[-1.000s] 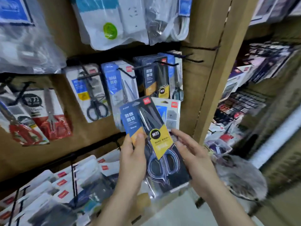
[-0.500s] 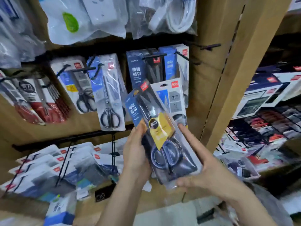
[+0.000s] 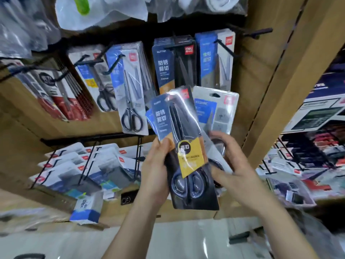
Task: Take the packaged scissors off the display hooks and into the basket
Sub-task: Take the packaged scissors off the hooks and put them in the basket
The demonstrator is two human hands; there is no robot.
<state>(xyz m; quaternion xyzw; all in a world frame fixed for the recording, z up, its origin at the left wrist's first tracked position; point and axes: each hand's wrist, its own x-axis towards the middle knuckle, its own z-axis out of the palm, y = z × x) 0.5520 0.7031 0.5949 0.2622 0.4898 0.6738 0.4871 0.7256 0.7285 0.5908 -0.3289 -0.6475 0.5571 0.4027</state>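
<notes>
I hold a stack of packaged scissors in front of the display. The front pack point(image 3: 188, 152) is dark blue with a yellow label and black-handled scissors. A white-backed pack point(image 3: 220, 111) sits behind it. My left hand point(image 3: 155, 174) grips the stack's left edge, thumb on the front. My right hand point(image 3: 235, 169) holds the right side, fingers behind the packs. More packaged scissors point(image 3: 130, 94) hang on black hooks point(image 3: 113, 58) on the wooden panel above. No basket is in view.
A wooden upright point(image 3: 276, 86) stands to the right of the hooks, with shelves of boxed goods point(image 3: 317, 113) beyond it. Lower hooks carry flat white packs point(image 3: 74, 171). A small blue-and-white box point(image 3: 87, 208) stands on the bottom ledge. Bagged goods hang overhead.
The packs have turned more upright in my hands and come closer to me. My right hand has shifted from under the stack to its right side. The view has tilted down.
</notes>
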